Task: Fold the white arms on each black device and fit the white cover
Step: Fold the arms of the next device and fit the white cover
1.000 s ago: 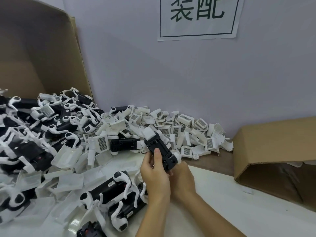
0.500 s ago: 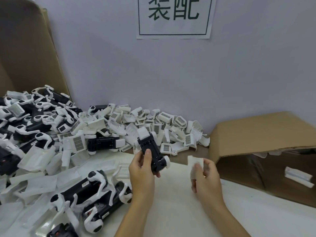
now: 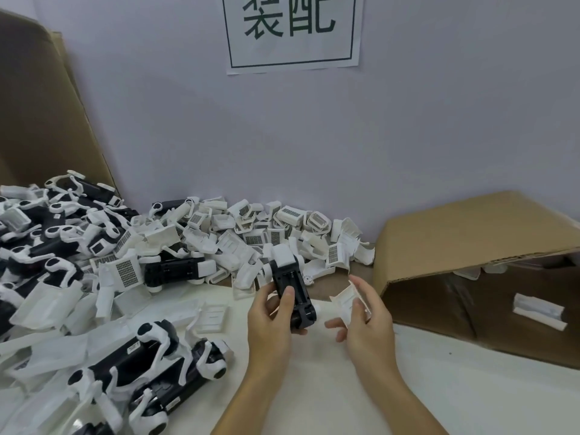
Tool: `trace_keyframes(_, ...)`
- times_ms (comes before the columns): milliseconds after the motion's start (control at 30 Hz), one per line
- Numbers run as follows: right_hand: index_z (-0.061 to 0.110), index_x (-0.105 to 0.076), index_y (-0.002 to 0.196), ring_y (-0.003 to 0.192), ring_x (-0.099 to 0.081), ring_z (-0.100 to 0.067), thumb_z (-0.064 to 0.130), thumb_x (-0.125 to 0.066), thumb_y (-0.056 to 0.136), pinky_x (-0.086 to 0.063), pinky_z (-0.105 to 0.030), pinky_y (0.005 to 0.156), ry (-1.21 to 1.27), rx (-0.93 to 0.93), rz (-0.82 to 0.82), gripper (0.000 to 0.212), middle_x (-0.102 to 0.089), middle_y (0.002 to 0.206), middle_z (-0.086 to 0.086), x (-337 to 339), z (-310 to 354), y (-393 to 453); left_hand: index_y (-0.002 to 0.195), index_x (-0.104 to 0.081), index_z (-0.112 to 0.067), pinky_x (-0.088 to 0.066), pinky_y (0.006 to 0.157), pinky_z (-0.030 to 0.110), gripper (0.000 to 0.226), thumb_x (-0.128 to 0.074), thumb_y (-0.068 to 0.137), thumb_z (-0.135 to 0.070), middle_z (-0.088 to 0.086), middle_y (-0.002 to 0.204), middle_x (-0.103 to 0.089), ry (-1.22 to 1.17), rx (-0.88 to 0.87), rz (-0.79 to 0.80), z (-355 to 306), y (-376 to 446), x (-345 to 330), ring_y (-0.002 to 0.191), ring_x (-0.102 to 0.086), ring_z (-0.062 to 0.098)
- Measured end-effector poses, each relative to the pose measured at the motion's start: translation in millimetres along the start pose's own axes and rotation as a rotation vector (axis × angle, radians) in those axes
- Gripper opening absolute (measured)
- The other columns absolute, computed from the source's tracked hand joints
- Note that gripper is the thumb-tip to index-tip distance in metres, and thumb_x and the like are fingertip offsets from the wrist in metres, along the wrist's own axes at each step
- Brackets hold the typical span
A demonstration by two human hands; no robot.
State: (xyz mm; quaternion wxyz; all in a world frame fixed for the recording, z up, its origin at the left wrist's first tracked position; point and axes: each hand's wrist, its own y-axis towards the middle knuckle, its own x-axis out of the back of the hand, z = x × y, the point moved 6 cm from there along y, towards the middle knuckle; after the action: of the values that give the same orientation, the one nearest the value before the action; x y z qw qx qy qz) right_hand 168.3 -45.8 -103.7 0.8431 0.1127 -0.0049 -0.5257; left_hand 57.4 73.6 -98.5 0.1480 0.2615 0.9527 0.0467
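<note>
Black plastic fills your left hand (image 3: 271, 321): the black device (image 3: 292, 290) sits upright in that grip, thumb pressed along its face and fingers wrapped behind, its long axis running away from you and slightly left, with a white block capping the far end. Your right hand (image 3: 365, 321) is just beside it, to the right, pinching a white cover (image 3: 346, 301) between thumb and fingertips, the other fingers loosely spread. The cover and the device are apart, with a narrow gap of counter (image 3: 470, 397) showing between them. That gap is what the coming move turns on: the cover likely has to travel left and be turned so its length lines up with the device's axis before it seats. Whether the white arms on this unit are fully folded you cannot tell from here. Behind both hands lies a heap of loose covers (image 3: 251, 227), to the left a pile of unfolded devices (image 3: 62, 246), and to the right an open cardboard box (image 3: 470, 233) on its side.
</note>
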Motion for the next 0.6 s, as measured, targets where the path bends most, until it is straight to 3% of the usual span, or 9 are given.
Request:
trace_keyframes(100, 0.046, -0.060, 0.117, 0.066, -0.064, -0.008, 0.003, -0.041, 0.098, -0.046, -0.021, 0.052, 0.050, -0.007, 0.049, 0.051, -0.058, 0.121, 0.011, -2, -1, 1, 0.107, -0.065, -0.022, -0.054, 0.050, 0.030, 0.010, -0.062, 0.097, -0.021, 0.008, 0.086, -0.076, 0.024, 0.004, 0.021, 1, 0, -1, 0.068, -0.072, 0.030)
trace_keyframes(167, 0.046, -0.061, 0.118, 0.071, -0.063, -0.008, 0.020, -0.049, 0.090, -0.045, -0.021, 0.057, 0.124, -0.018, 0.094, 0.040, -0.062, 0.115, 0.010, -4, 0, 0, 0.109, -0.064, -0.022, -0.054, 0.050, 0.029, 0.012, -0.061, 0.098, -0.020, 0.007, 0.085, -0.076, 0.047, 0.005, 0.045, 2, 0, -3, 0.067, -0.072, 0.026)
trace_keyframes(233, 0.044, -0.060, 0.119, 0.075, -0.064, -0.008, 0.033, -0.048, 0.096, -0.046, -0.021, 0.062, 0.140, -0.001, 0.087, 0.028, -0.063, 0.114, 0.010, -3, 2, 0, 0.113, -0.063, -0.021, -0.054, 0.051, 0.029, 0.015, -0.062, 0.098, -0.021, 0.005, 0.085, -0.076, 0.071, 0.009, 0.064, 3, 0, -5, 0.068, -0.072, 0.024)
trace_keyframes(333, 0.039, -0.055, 0.125, 0.082, -0.067, -0.007, 0.021, -0.037, 0.108, -0.051, -0.021, 0.071, 0.040, 0.091, 0.001, 0.030, -0.059, 0.122, 0.012, -1, 4, 0, 0.114, -0.062, -0.021, -0.054, 0.051, 0.031, 0.018, -0.064, 0.096, -0.023, 0.003, 0.089, -0.076, 0.093, 0.013, 0.069, 3, -1, -6, 0.073, -0.073, 0.026)
trace_keyframes(467, 0.038, -0.042, 0.137, 0.107, -0.065, -0.010, 0.026, -0.051, 0.101, -0.053, -0.028, 0.090, -0.072, 0.227, -0.053, 0.039, -0.058, 0.126, 0.015, -5, 13, -8, 0.112, -0.062, -0.023, -0.054, 0.051, 0.029, 0.016, -0.064, 0.096, -0.022, 0.003, 0.097, -0.075, 0.096, -0.008, 0.091, 1, -2, -7, 0.082, -0.073, 0.020)
trace_keyframes(533, 0.036, -0.048, 0.136, 0.118, -0.060, -0.009, 0.030, -0.057, 0.097, -0.050, -0.028, 0.097, -0.132, 0.297, -0.059, 0.040, -0.060, 0.129, 0.014, -7, 17, -11, 0.115, -0.061, -0.024, -0.054, 0.054, 0.027, 0.019, -0.063, 0.096, -0.022, 0.000, 0.100, -0.075, 0.084, -0.008, 0.110, 1, -2, -8, 0.089, -0.072, 0.018)
trace_keyframes(600, 0.033, -0.055, 0.131, 0.117, -0.059, -0.005, 0.037, -0.060, 0.092, -0.047, -0.018, 0.095, -0.200, 0.367, -0.052, 0.039, -0.062, 0.125, 0.016, -10, 21, -14, 0.114, -0.062, -0.027, -0.054, 0.059, 0.023, 0.017, -0.058, 0.100, -0.020, -0.005, 0.099, -0.075, 0.054, -0.008, 0.148, 2, -3, -9, 0.091, -0.071, 0.012)
